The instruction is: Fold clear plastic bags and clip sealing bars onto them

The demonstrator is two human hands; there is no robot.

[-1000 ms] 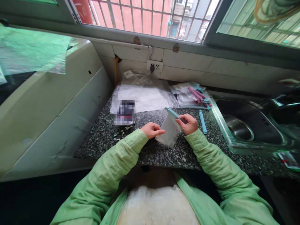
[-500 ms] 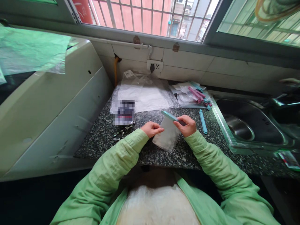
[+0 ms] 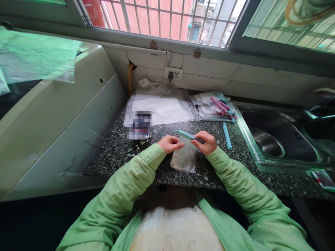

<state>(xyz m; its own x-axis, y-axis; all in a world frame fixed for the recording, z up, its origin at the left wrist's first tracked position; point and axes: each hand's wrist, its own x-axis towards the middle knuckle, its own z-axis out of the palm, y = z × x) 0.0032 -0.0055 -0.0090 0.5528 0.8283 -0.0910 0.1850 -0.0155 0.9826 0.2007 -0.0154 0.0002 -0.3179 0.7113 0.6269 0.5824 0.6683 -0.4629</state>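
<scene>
I hold a small clear plastic bag (image 3: 184,158) above the speckled granite counter (image 3: 117,153); my right hand (image 3: 207,142) pinches the teal plastic sealing clip (image 3: 188,136) lying across the bag's top, my left hand (image 3: 170,143) grips that top edge at nine o'clock. I judge the clip is being fitted, so next comes steady sliding pressure along it. A spare teal clip (image 3: 227,136) lies at three o'clock.

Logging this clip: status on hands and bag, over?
Left hand pinching small clear plastic bag top. Right hand gripping teal clip bar across bag mouth. Spare teal bar lies aside; nothing obstructing.
</scene>
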